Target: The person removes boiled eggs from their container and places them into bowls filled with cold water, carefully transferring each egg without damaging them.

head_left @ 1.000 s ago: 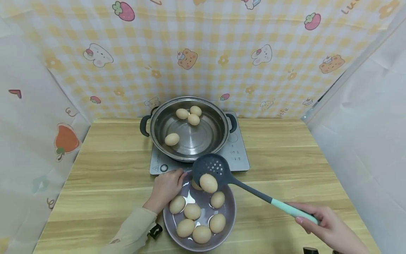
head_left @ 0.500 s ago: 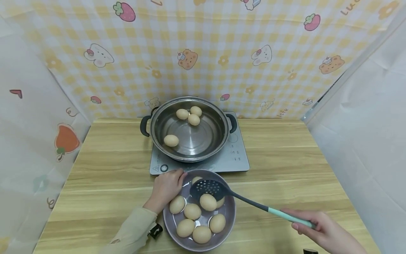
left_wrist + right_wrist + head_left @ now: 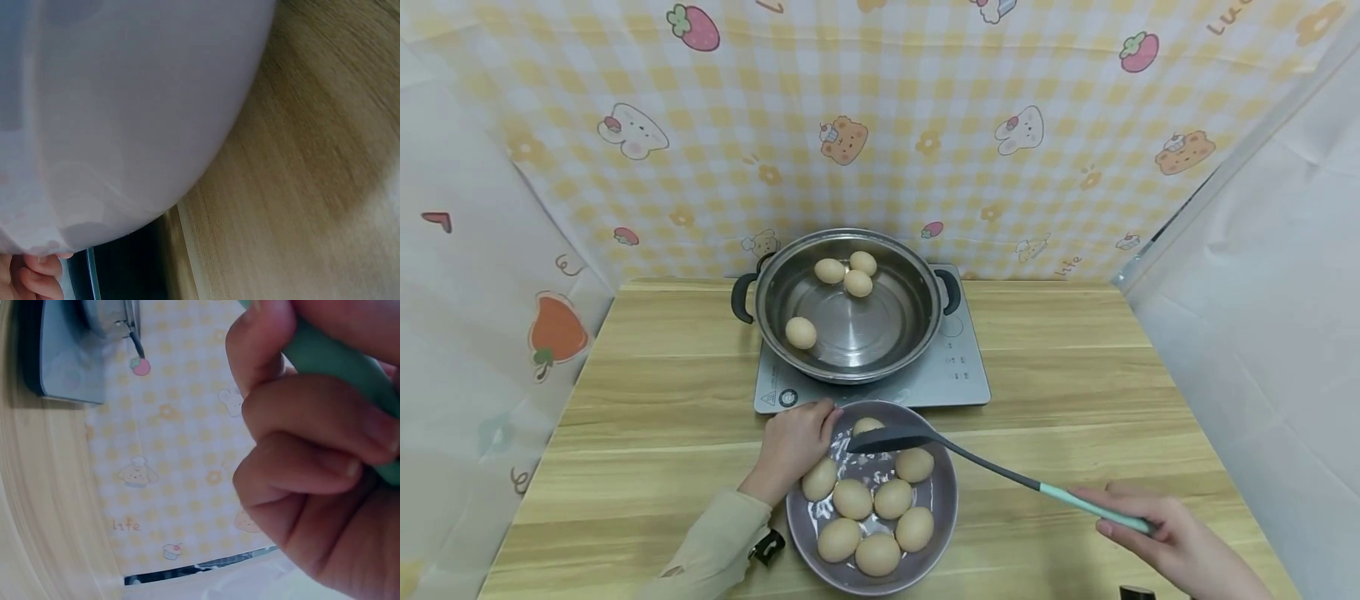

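My right hand [image 3: 1165,533] grips the mint-green handle of a dark grey skimmer [image 3: 1000,473]. The skimmer's head is turned nearly edge-on over the far part of a purple-grey bowl [image 3: 950,533], with no egg on it. Several brown eggs [image 3: 877,554] lie in the bowl, and one egg [image 3: 867,426] at the far side is partly hidden by the skimmer. My left hand [image 3: 797,442] holds the bowl's far left rim; curled fingers [image 3: 44,281] show at the bowl's edge in the left wrist view.
Behind the bowl, a steel pot [image 3: 891,321] with black handles stands on an induction cooker [image 3: 962,375]. Several eggs [image 3: 801,333] are in the pot. A patterned cloth [image 3: 925,167] hangs at the back of the wooden table [image 3: 1060,350], with white sheets at both sides.
The skimmer has come down and tipped over the bowl; the egg it carried now lies among the others. One egg in the pot has shifted slightly left. The left hand stays put.
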Demonstrator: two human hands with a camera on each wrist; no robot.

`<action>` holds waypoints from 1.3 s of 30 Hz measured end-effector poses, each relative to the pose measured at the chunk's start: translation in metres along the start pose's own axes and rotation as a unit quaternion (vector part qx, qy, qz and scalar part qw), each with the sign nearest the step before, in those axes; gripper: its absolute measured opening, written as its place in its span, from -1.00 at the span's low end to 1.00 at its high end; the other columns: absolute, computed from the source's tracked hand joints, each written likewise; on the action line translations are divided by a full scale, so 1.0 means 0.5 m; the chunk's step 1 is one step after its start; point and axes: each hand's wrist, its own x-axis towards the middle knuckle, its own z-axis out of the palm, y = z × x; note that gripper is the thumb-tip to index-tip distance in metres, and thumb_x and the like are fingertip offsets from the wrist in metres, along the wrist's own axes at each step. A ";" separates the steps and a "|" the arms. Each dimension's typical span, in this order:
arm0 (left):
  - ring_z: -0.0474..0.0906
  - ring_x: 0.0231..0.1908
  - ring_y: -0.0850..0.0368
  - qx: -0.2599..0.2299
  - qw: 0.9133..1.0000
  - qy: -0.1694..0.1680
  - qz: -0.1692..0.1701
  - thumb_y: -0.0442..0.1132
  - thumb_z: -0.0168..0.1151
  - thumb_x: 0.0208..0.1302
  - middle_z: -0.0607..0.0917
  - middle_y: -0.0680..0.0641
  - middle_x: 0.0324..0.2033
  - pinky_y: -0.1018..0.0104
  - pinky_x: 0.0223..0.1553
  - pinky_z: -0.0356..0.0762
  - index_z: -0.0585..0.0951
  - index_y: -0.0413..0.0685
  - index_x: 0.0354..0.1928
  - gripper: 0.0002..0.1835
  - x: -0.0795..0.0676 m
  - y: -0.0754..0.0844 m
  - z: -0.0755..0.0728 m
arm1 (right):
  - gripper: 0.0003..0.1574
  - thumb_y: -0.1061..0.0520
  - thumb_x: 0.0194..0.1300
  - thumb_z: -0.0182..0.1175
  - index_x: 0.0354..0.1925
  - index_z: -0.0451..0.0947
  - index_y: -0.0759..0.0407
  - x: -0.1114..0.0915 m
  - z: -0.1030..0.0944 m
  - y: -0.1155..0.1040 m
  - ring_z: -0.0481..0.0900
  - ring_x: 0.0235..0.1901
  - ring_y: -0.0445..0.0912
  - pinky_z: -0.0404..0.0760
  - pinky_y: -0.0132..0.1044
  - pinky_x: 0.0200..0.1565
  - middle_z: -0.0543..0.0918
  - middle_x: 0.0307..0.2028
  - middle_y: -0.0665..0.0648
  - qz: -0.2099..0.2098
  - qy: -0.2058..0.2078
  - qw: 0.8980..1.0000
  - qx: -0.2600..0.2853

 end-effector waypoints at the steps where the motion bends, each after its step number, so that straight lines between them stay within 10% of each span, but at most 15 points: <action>1: 0.38 -0.79 0.10 -0.001 1.000 0.001 0.000 -0.11 0.18 0.18 0.50 0.05 -0.75 0.31 -0.79 0.15 0.48 0.02 -0.57 -0.78 0.000 0.000 0.000 | -0.41 0.50 0.06 0.14 0.10 0.43 0.25 0.002 -0.002 0.000 0.46 -0.34 -0.33 0.38 -0.48 -0.41 0.57 -0.27 -0.12 0.006 -0.001 1.000 0.011; 15: 0.41 -0.77 0.07 0.000 1.000 0.012 0.008 -0.12 0.20 0.17 0.52 0.04 -0.74 0.28 -0.79 0.19 0.49 0.02 -0.56 -0.79 -0.002 -0.002 0.002 | -0.54 0.48 0.32 -0.22 0.17 0.26 0.42 0.110 0.015 -0.005 0.17 -0.67 -0.07 0.13 -0.28 -0.70 0.40 -0.50 0.03 0.062 0.048 0.968 0.239; 21: 0.43 -0.76 0.05 0.004 1.000 0.017 0.011 -0.11 0.19 0.17 0.51 0.04 -0.74 0.25 -0.79 0.21 0.46 0.02 -0.58 -0.77 -0.004 -0.001 0.003 | -0.60 0.38 0.35 -0.14 0.13 0.26 0.54 0.193 0.066 -0.010 0.03 -0.79 -0.10 0.02 -0.27 -0.77 0.47 -0.54 -0.05 0.089 0.097 0.966 0.224; 39: 0.43 -0.76 0.05 -0.003 1.000 0.017 0.009 -0.12 0.19 0.17 0.50 0.05 -0.75 0.26 -0.79 0.20 0.46 0.02 -0.59 -0.77 -0.003 0.004 -0.004 | -0.55 0.34 0.31 -0.04 0.16 0.31 0.42 0.319 0.158 -0.025 0.17 -0.69 -0.26 0.18 -0.41 -0.62 0.48 -0.52 0.16 0.157 0.070 0.979 0.110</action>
